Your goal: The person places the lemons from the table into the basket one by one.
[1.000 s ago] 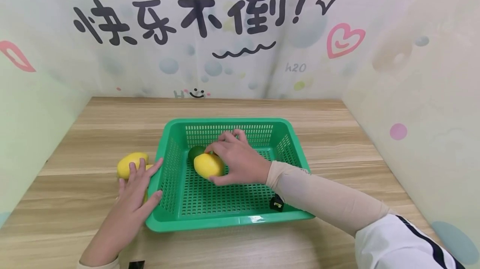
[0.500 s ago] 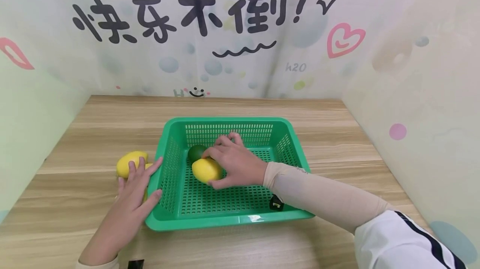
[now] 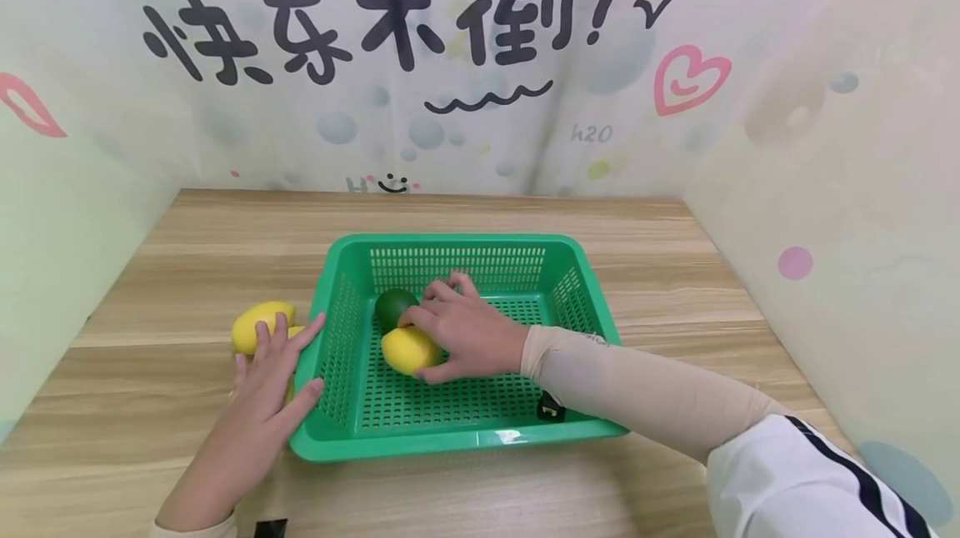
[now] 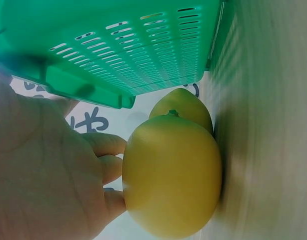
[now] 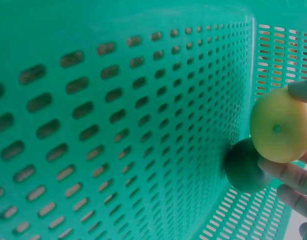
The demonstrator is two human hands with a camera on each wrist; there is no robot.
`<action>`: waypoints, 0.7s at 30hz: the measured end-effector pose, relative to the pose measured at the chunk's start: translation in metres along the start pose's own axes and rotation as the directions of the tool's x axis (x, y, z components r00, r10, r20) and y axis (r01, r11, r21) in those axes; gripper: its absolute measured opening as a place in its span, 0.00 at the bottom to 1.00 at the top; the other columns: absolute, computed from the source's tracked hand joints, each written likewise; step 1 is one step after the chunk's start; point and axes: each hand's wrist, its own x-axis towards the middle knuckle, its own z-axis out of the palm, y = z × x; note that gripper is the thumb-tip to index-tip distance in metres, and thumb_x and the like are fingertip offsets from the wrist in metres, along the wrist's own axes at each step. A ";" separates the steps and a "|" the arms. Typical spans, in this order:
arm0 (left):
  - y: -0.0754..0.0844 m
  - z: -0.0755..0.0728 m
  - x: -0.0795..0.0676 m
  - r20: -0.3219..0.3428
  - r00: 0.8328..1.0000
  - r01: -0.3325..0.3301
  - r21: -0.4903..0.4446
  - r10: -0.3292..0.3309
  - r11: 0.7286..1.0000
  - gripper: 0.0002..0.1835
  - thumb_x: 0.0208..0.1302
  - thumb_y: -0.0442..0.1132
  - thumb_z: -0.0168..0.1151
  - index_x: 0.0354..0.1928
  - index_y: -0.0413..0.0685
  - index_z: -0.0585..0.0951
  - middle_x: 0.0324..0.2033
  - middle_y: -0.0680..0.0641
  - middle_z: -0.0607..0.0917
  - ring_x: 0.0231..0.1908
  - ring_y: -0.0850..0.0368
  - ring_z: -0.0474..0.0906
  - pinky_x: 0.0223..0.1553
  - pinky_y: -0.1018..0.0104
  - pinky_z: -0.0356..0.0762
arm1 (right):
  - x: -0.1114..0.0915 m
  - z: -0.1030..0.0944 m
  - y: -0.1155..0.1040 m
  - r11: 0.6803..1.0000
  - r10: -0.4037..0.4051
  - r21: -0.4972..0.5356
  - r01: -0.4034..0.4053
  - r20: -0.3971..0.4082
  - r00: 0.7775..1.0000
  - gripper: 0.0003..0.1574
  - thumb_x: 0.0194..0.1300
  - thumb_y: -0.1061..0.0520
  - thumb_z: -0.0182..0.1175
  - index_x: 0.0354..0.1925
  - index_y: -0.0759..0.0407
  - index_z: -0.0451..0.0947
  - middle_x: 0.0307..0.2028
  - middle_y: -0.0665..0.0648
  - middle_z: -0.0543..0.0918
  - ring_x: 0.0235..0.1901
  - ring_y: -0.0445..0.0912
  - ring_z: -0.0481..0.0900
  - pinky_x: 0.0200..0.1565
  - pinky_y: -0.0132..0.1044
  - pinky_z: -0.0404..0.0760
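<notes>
Inside the green basket, my right hand holds a yellow lemon between thumb and fingers. The right wrist view has the thumb on one side of this lemon and fingers on the other. A dark green round fruit lies just behind it, near the basket's left end. My left hand reaches along the basket's left side with fingers extended, index finger and thumb at the rim. Its other fingertips touch a lemon outside the basket, with a second lemon behind that one.
Another view of the loose fruit shows a lemon on the wooden table, left of the basket. A small black object shows beside the right wrist, and a black piece at the bottom edge. Printed walls enclose the table.
My right hand has lowered the lemon a little and shifted it slightly left and toward me, exposing more of the green fruit. My left hand stays at the basket's left rim.
</notes>
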 end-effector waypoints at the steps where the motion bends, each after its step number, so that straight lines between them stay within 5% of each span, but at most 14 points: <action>1: 0.000 0.000 0.000 0.000 1.000 -0.001 0.000 0.001 1.000 0.34 0.81 0.45 0.49 0.83 0.58 0.51 0.79 0.29 0.37 0.77 0.33 0.20 0.69 0.30 0.14 | 0.000 0.001 0.000 1.000 -0.004 -0.004 0.004 0.006 1.000 0.38 0.60 0.32 0.69 0.61 0.50 0.78 0.50 0.45 0.85 0.55 0.46 0.69 0.63 0.53 0.59; 21: 0.000 0.001 0.000 -0.002 1.000 -0.009 -0.003 0.009 1.000 0.34 0.81 0.45 0.50 0.83 0.59 0.51 0.79 0.29 0.38 0.77 0.33 0.20 0.69 0.30 0.14 | 0.003 0.013 0.000 0.996 -0.038 -0.081 0.042 0.052 0.998 0.41 0.62 0.30 0.69 0.65 0.48 0.76 0.50 0.46 0.85 0.54 0.46 0.69 0.62 0.50 0.59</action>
